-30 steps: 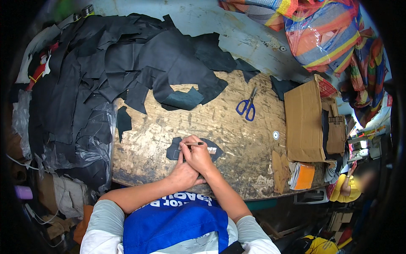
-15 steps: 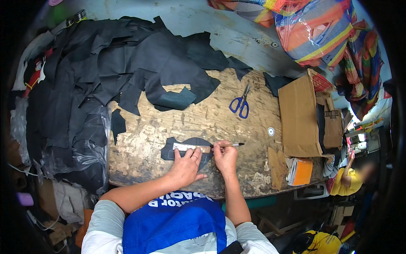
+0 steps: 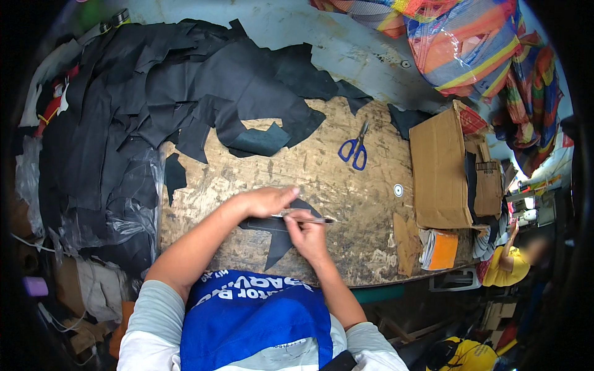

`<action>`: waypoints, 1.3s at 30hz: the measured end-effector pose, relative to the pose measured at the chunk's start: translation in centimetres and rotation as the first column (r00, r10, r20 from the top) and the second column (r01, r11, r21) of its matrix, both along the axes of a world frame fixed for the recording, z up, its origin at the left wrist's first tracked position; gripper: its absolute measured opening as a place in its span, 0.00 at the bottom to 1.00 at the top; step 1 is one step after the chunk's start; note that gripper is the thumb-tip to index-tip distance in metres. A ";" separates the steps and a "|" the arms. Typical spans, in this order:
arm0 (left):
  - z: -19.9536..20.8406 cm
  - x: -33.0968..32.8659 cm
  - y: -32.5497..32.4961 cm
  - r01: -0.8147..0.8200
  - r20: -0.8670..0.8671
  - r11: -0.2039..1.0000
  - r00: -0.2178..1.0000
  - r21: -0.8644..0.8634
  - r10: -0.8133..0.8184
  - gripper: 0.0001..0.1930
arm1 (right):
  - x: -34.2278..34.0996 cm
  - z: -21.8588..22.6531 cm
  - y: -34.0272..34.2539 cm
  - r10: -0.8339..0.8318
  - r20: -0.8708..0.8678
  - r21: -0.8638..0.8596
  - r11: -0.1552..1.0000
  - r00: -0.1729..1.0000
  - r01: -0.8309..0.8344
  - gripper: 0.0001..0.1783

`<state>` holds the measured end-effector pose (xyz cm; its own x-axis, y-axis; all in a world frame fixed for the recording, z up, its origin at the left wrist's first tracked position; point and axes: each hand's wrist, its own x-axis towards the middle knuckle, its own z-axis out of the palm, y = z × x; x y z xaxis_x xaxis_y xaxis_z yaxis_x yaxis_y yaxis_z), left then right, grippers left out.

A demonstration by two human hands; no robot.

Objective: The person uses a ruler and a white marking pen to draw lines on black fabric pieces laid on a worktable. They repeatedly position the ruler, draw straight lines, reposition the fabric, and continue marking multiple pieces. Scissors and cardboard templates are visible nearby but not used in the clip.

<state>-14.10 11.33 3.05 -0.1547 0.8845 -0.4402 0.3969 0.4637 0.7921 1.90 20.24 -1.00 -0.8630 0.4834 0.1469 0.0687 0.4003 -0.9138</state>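
Note:
A dark leather piece (image 3: 279, 243) with thin pale marked lines lies on the worn wooden table in front of me, one pointed end toward my apron. My left hand (image 3: 270, 201) rests over its far edge with the fingers stretched out to the right. Beneath that hand a short bit of the light ruler (image 3: 286, 213) shows; the rest is covered. In my right hand (image 3: 307, 238) is a pen (image 3: 317, 219), pinched between the fingers, its tip near the ruler. Farther off lie blue-handled scissors (image 3: 354, 148).
Black leather sheets (image 3: 204, 80) are heaped at the far left, with clear plastic (image 3: 133, 229) beside them. A cardboard box (image 3: 438, 170) stands on the right, near an orange-and-white bundle (image 3: 440, 249). A person in yellow (image 3: 506, 266) sits beyond the table's right side.
The leather piece has been turned, its point now toward me. My left hand has moved up to its far edge. My right hand, with the pen, has shifted left and nearer me.

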 end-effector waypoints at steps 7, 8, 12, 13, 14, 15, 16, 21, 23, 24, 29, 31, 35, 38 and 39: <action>-1.1 -2.4 0.5 -0.040 0.314 0.964 0.941 -0.262 0.124 0.44 | -3.1 -0.6 -3.4 0.155 -0.078 0.125 0.982 0.985 -0.144 0.06; -1.1 -2.4 0.5 -0.045 0.290 0.968 0.950 -0.248 0.118 0.44 | -3.1 -0.6 -3.5 0.155 -0.075 0.128 0.981 0.985 -0.144 0.06; -1.0 -2.1 0.4 -0.044 0.291 0.977 0.951 -0.209 0.105 0.46 | -2.7 0.0 -3.2 0.152 -0.085 0.204 0.970 0.985 -0.132 0.05; -1.0 -2.1 0.4 -0.032 0.305 0.977 0.948 -0.210 0.097 0.46 | -2.4 0.2 -2.8 0.098 -0.063 0.213 0.974 0.993 -0.083 0.05; -0.9 -2.2 0.3 0.014 0.199 0.974 0.980 -0.224 0.031 0.47 | -1.8 0.6 -2.1 0.043 -0.042 0.222 0.975 0.998 -0.032 0.04; -0.9 -2.1 0.3 0.001 0.190 0.977 0.981 -0.212 0.040 0.47 | -1.3 1.0 -1.3 0.007 -0.033 0.220 0.975 0.999 0.001 0.04; -0.9 -2.0 0.2 -0.003 0.192 0.981 0.981 -0.195 0.041 0.47 | -0.9 1.3 -0.1 -0.108 0.176 0.165 0.983 0.979 0.079 0.03; -1.0 -2.2 0.4 -0.019 0.226 0.977 0.972 -0.212 0.068 0.47 | -0.2 1.6 1.2 0.015 0.014 0.034 0.999 1.000 -0.015 0.06; -0.9 -2.4 0.5 0.002 0.281 0.967 0.957 -0.254 0.072 0.47 | -1.1 0.6 -1.0 0.106 -0.071 -0.014 0.994 0.992 -0.107 0.05; -0.8 -2.4 0.4 -0.006 0.293 0.968 0.952 -0.252 0.082 0.47 | -1.8 0.1 -1.9 0.097 -0.106 0.026 0.995 0.990 -0.095 0.05; -0.4 -2.1 0.2 -0.017 0.226 0.980 0.972 -0.196 0.062 0.47 | -2.5 0.0 -3.0 0.128 -0.093 0.179 0.978 0.987 -0.110 0.04; -0.3 -2.1 0.3 -0.007 0.206 0.980 0.977 -0.198 0.048 0.47 | -1.9 0.6 -2.2 0.050 -0.120 0.187 0.982 0.992 -0.027 0.03; 0.0 -1.8 0.1 -0.024 0.180 0.978 0.982 -0.208 0.062 0.45 | 0.8 1.4 1.5 -0.164 0.034 0.287 0.946 0.986 0.148 0.04; 0.3 -0.6 -0.3 0.019 0.016 0.998 1.000 -0.065 -0.018 0.42 | 2.1 0.3 3.3 -0.177 -0.017 0.417 0.894 0.984 0.168 0.05; 0.4 0.0 -0.5 0.053 -0.095 0.998 0.994 0.030 -0.050 0.40 | 2.3 -0.3 3.7 -0.207 -0.035 0.294 0.933 0.978 0.208 0.05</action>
